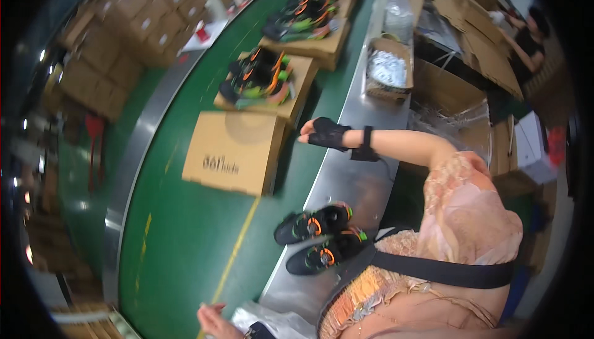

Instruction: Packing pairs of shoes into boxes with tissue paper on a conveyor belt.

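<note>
My right hand (325, 134), in a black fingerless glove with a strap at the wrist, reaches over the belt's edge. Its fingers are apart and hold nothing I can see, a little to the right of a closed cardboard shoebox (232, 153). At the lower edge my left hand (216, 323) is partly cut off and slightly blurred, its fingers apart and nothing visible in them. Beside it lies a clear plastic bag (278, 321). A pair of black shoes (318, 240) with orange and green trim stands on the steel ledge (340, 181) close to my body.
Farther along the green conveyor belt (185, 215), black shoes (260, 78) rest on a cardboard box (297, 91), with more shoes (309, 11) beyond. A small carton (388, 69) of whitish packets sits on the ledge. Stacked cartons (148, 17) stand far left. Another person (529, 42) is at upper right.
</note>
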The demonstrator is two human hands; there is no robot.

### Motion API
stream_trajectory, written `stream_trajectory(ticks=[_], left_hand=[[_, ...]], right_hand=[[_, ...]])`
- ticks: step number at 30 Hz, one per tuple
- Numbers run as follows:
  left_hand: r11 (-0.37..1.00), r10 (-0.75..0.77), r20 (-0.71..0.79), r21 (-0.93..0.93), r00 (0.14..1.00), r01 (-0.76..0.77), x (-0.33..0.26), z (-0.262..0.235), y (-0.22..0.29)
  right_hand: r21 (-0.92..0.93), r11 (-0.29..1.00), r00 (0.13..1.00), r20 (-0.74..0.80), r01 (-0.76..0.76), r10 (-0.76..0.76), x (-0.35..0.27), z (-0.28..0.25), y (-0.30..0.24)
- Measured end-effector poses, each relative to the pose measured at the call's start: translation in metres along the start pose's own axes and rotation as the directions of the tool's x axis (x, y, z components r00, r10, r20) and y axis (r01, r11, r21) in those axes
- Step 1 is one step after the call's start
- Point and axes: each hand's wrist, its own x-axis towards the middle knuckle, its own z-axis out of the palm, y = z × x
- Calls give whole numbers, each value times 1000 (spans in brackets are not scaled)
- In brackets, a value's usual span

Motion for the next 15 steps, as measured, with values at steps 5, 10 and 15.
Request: stream_trajectory(ticks=[5,10,15], left_hand=[[861,-239,360,-352,902,368,71,175,-17],[751,-542,385,-176,747,636,119,272,-36],[871,-165,348,-387,923,302,129,307,-23]], right_hand=[[331,876,849,-283,-351,447,94,-6,59],[640,627,789,-51,-445,612,133,-3,95],[783,478,845,109,-398,524,83,-44,75]])
